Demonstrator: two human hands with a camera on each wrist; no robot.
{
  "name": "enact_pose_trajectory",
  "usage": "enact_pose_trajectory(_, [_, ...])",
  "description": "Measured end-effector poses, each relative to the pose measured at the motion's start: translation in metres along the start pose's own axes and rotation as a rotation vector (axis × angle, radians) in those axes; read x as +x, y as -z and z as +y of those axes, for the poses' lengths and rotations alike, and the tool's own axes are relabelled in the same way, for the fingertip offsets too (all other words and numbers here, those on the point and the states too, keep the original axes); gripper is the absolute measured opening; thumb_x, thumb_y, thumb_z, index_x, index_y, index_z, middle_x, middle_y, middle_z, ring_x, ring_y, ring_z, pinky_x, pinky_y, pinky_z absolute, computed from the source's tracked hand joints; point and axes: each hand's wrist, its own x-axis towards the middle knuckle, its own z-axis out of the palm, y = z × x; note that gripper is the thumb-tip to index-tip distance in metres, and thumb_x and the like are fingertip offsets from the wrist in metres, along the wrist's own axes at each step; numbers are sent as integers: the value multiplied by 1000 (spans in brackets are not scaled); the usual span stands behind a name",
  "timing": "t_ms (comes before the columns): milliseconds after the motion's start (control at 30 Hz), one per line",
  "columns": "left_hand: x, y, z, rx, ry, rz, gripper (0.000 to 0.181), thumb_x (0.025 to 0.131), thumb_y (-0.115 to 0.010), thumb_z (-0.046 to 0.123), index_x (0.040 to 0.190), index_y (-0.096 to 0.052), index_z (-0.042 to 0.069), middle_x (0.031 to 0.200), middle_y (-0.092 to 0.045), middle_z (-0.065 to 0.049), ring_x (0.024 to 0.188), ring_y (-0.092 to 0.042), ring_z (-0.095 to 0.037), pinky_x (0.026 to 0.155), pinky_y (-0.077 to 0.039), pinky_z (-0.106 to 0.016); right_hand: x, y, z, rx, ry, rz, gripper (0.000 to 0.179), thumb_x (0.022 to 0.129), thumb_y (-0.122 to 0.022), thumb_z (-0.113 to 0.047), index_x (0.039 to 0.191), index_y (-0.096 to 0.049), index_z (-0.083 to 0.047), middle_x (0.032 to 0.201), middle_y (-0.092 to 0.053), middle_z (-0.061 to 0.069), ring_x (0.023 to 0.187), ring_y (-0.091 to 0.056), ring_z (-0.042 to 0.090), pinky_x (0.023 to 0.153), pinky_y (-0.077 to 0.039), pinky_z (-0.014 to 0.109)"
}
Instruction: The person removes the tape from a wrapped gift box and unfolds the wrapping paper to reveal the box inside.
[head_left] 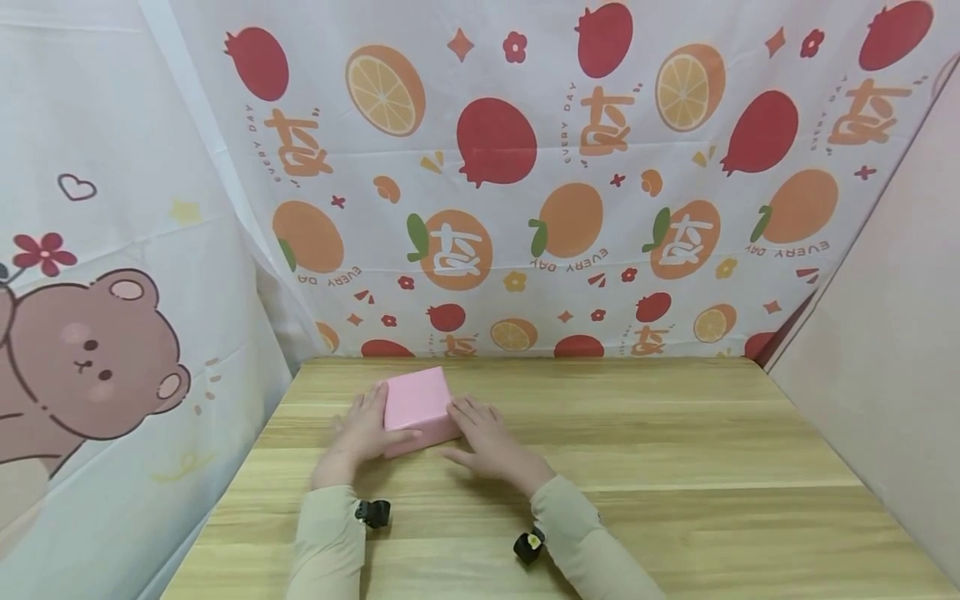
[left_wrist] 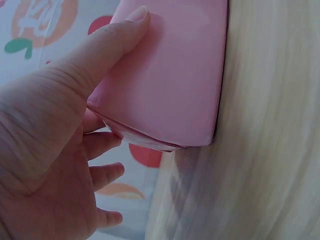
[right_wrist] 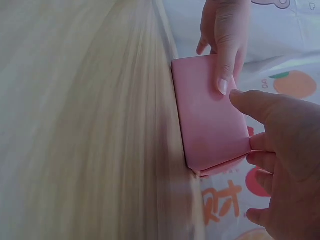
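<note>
A pink box (head_left: 417,398) with folded seams at its ends lies on the wooden table. My left hand (head_left: 362,435) holds its left side, the thumb (left_wrist: 117,40) laid across the front face and the fingers along the left end. From the other side, my right hand (head_left: 489,442) touches the right end with extended fingertips (right_wrist: 257,142). Its thumb points toward the front and stands off the box in the head view. Much of the box's left end is hidden behind the left hand.
The table (head_left: 660,467) stretches off to the right. Behind it hangs a fruit-print curtain (head_left: 525,250), and a bear-print curtain (head_left: 150,350) hangs along the left. A pale panel (head_left: 892,317) borders the right side. Small black devices (head_left: 372,513) sit at both wrists.
</note>
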Motion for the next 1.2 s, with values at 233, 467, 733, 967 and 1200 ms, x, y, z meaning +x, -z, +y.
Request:
enact_pose_trajectory(233, [4, -11, 20, 0, -59, 11, 121, 56, -58, 78, 144, -13, 9, 150, -17, -14, 134, -18, -43, 96, -12, -73, -22, 13, 14, 12, 0, 5, 69, 87, -49, -48, 142, -26, -12, 148, -25, 6, 139, -16, 25, 109, -18, 52])
enact_pose_trajectory(467, [4, -21, 42, 20, -109, 4, 119, 56, -56, 79, 144, -15, 11, 150, -19, -10, 134, -20, -39, 98, -14, -71, -44, 24, 28, 2, -9, 5, 67, 86, -52, -45, 140, -30, -11, 147, -29, 6, 138, -18, 27, 109, -19, 51])
enact_pose_trajectory(733, [10, -38, 61, 60, -139, 11, 122, 51, -46, 87, 145, -14, 16, 150, -21, -8, 134, -25, -36, 100, -19, -66, -68, 31, 45, 4, -5, 47, 66, 85, -55, -42, 138, -34, -10, 144, -33, 9, 136, -21, 31, 107, -22, 54])
enact_pose_trajectory(967, [7, -48, 83, 76, -171, 24, 119, 54, -47, 86, 145, -16, 15, 149, -21, -8, 132, -28, -38, 101, -20, -65, -89, 38, 55, -5, -32, 69, 65, 84, -57, -41, 137, -36, -11, 143, -36, 8, 136, -23, 28, 108, -23, 52])
enact_pose_trajectory(1200, [-2, -55, 103, 122, -221, 43, 115, 58, -49, 83, 144, -18, 13, 148, -25, -10, 130, -32, -38, 100, -23, -64, -110, 44, 62, -22, -33, 87, 64, 84, -58, -41, 137, -37, -11, 142, -38, 7, 136, -24, 28, 107, -24, 52])
